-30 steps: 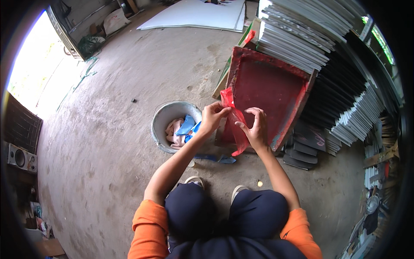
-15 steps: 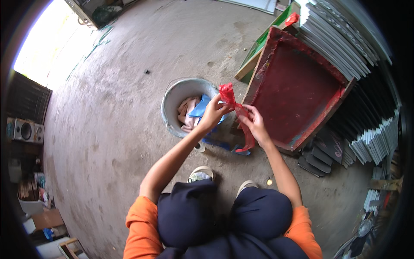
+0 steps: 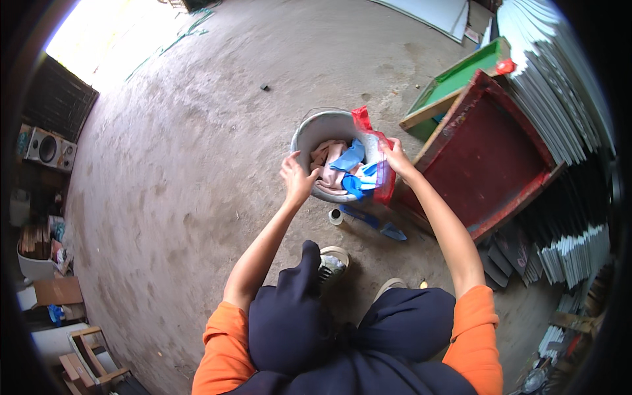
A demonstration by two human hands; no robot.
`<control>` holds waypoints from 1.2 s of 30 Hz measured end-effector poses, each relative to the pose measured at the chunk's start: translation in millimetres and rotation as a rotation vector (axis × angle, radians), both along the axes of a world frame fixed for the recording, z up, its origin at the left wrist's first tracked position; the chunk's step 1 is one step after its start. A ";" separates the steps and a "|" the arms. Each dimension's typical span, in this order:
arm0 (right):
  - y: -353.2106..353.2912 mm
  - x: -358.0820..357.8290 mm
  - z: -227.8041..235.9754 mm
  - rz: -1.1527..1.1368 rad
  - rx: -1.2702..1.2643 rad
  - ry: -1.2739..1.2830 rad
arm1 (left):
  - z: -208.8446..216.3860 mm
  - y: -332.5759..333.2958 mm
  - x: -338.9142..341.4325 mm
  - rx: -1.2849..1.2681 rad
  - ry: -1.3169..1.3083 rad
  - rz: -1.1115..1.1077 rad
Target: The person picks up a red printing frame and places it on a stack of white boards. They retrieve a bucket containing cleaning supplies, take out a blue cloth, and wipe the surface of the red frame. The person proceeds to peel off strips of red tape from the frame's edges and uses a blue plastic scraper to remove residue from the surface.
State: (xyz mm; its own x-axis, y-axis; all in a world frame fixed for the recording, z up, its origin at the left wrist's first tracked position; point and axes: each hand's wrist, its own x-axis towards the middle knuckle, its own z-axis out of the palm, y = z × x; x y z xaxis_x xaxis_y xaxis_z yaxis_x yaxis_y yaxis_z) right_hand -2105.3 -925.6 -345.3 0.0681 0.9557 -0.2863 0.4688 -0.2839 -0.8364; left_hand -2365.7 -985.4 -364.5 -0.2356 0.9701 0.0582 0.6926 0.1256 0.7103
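I see my 2 hands over a grey bucket [image 3: 309,135] that stands on the concrete floor [image 3: 197,151], just in front of my shoes. My left hand [image 3: 297,178] is at the near rim of the bucket, fingers curled; I cannot tell if it grips the rim or only touches it. My right hand [image 3: 397,158] is at the right rim and is clenched on a red cloth [image 3: 382,172], which hangs over that side of the bucket, partly inside and partly outside. In the bucket lie rags [image 3: 342,168] (pink ones and blue ones, mixed together). A small white roll [image 3: 336,216] lies on the floor just beside the bucket, and a blue strip [image 3: 375,222] lies near it. To the right a big red frame [image 3: 490,155] leans on stacks of grey sheets [image 3: 559,85], and a green frame [image 3: 461,82] lies behind it. Both frames are well apart from my left hand.
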 end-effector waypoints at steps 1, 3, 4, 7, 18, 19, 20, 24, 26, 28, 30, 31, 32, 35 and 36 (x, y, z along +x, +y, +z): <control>2.5 -10.7 -0.8 -0.008 0.003 0.001 | -9.6 1.0 -5.1 0.105 -0.157 -0.057; 6.6 -21.1 -7.7 -0.087 0.048 0.116 | -10.0 1.4 -1.7 0.195 -0.222 -0.072; 9.7 -14.6 -20.6 -0.135 0.113 0.104 | -5.1 2.5 3.8 0.192 -0.245 -0.073; 7.1 -39.8 -4.9 -0.116 0.159 0.304 | 2.9 -7.7 -15.1 0.170 -0.311 0.009; -4.8 -172.7 9.5 0.159 0.107 0.282 | 27.4 -52.1 -107.4 0.193 -0.001 0.289; -9.4 -179.7 10.1 0.169 0.071 0.290 | 25.6 -56.1 -113.3 0.165 -0.005 0.320; -14.6 -187.6 15.1 0.174 0.050 0.289 | 22.3 -59.5 -119.2 0.137 -0.010 0.347; -23.4 -196.3 6.5 0.207 0.026 0.259 | 6.7 -70.7 -135.9 0.067 -0.044 0.397; -21.9 -188.3 4.2 0.271 -0.013 0.212 | 4.4 -74.2 -135.9 0.018 -0.060 0.417; -17.0 -177.1 2.9 0.357 0.022 0.150 | 11.4 -73.6 -126.8 -0.044 0.120 0.492; -11.8 -155.3 4.4 0.375 0.118 0.062 | 28.3 -68.7 -113.7 0.075 0.224 0.476; -11.0 -147.4 9.2 0.384 0.171 0.020 | 39.5 -64.3 -110.5 0.211 0.209 0.417; -17.6 -146.0 24.4 0.393 0.224 -0.008 | 51.0 -61.3 -109.9 0.343 0.200 0.364; -41.5 -129.7 64.5 0.534 0.436 -0.118 | 93.8 -40.2 -99.7 0.469 -0.181 -0.109; -50.6 -123.9 76.8 0.546 0.441 -0.079 | 110.5 -33.2 -93.9 0.485 -0.170 -0.249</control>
State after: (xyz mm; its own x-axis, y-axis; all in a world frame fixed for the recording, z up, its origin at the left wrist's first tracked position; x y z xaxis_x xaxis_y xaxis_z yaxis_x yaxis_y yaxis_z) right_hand -2229.2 -976.2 -268.5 -0.4493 0.8850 0.1219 0.5118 0.3668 -0.7769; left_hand -2459.5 -1018.6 -254.0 -0.0488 0.8691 0.4923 0.5301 -0.3952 0.7502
